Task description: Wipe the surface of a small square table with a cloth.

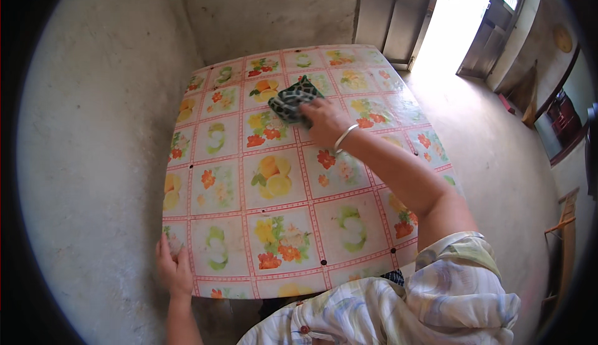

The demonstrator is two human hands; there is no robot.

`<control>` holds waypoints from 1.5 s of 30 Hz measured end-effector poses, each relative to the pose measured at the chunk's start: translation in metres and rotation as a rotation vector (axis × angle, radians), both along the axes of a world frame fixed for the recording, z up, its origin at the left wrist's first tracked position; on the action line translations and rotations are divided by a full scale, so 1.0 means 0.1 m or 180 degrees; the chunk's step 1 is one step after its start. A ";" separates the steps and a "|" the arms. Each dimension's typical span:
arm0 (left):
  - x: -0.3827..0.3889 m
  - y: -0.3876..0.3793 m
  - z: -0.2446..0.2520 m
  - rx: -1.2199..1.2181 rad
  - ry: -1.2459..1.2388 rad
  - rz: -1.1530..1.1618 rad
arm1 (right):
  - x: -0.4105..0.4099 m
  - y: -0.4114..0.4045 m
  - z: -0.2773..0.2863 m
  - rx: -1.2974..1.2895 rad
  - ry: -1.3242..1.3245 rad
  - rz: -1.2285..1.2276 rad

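A square table is covered with a plastic tablecloth (275, 181) printed with fruit and flowers in red-lined squares. My right hand (327, 121), with a silver-coloured bangle on its wrist, presses a dark green patterned cloth (299, 95) on the tablecloth, past the table's middle. The cloth is bunched under the fingers, and both hand and cloth are slightly blurred. At the near left corner, my left hand (175, 268) rests on the table's edge, thumb and fingers apart, holding no loose object. Part of its fingers is hidden at the edge.
Plaster walls (107, 111) stand close at the left and behind the table. A double door stands open at the upper right, with one dark leaf (397, 13) near the table's far corner. A wooden ladder-like frame (565, 233) stands at the right.
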State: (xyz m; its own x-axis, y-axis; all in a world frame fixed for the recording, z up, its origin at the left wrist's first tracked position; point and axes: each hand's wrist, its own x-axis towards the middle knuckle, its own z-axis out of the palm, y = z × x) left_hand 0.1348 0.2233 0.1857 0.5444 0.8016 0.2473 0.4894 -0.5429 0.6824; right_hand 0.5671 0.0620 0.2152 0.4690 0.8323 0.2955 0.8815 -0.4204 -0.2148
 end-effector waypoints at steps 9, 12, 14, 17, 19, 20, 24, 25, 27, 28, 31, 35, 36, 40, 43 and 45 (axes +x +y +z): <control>0.05 -0.05 0.08 -0.0040 -0.0005 0.0014 | 1.33 -1.19 0.02 -0.0490 0.0445 -0.3542; 0.13 -0.03 0.03 0.0091 0.0220 0.0093 | 1.35 -0.96 -0.02 -0.0579 0.0297 -0.3410; 0.03 -0.04 0.11 0.0296 0.0309 0.0218 | 1.18 -0.49 0.05 -0.0598 0.0050 -0.2918; 0.04 -0.04 0.11 0.0165 0.0302 0.0287 | 0.68 0.35 0.04 -0.0599 -0.0155 -0.1694; 0.07 -0.03 0.07 0.0323 0.0305 0.0223 | 0.25 0.86 0.03 -0.0493 -0.0013 -0.1120; 0.05 -0.02 0.05 0.0329 0.0336 0.0271 | -0.17 1.08 0.12 -0.0743 -0.0172 -0.0812; 0.05 -0.06 0.08 0.0259 0.0314 0.0256 | -1.06 1.64 0.01 -0.0682 -0.0346 0.0284; 0.03 -0.07 0.08 0.0136 0.0312 0.0249 | -1.08 1.65 0.01 -0.0676 -0.0345 0.0299; 0.03 -0.09 0.11 0.0042 0.0202 0.0228 | -1.09 1.66 -0.06 -0.0280 -0.0331 0.0565; 0.04 -0.10 0.12 -0.0049 0.0077 0.0177 | -0.89 1.65 -0.07 -0.0407 -0.0473 0.0501; -0.08 -0.03 0.00 0.0435 0.0080 0.0137 | -0.32 1.42 -0.09 -0.0382 -0.0284 -0.0391; -0.03 -0.06 0.09 0.0397 0.0268 0.0155 | 0.46 0.95 -0.03 0.0105 0.0557 -0.1802; 0.00 -0.06 0.12 0.0508 0.0298 0.0036 | 0.67 0.87 -0.08 0.0041 0.0192 -0.1924; -0.03 -0.03 0.07 0.0791 0.0398 -0.0040 | 0.72 1.36 -0.05 -0.0107 0.0500 -0.1981; 0.00 -0.07 0.14 0.0504 0.0463 0.0001 | 0.59 1.94 -0.07 -0.0403 0.0629 -0.1420; 0.00 -0.07 0.11 0.0709 0.0494 0.0043 | 0.36 2.28 -0.09 -0.0405 0.0379 -0.1012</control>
State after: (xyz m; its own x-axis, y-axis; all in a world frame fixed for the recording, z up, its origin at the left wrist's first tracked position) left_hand 0.1350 0.2168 0.1963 0.5791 0.7442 0.3329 0.5871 -0.6640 0.4630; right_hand 0.6036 0.2901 0.2059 0.7352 0.6659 0.1266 0.6743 -0.6996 -0.2364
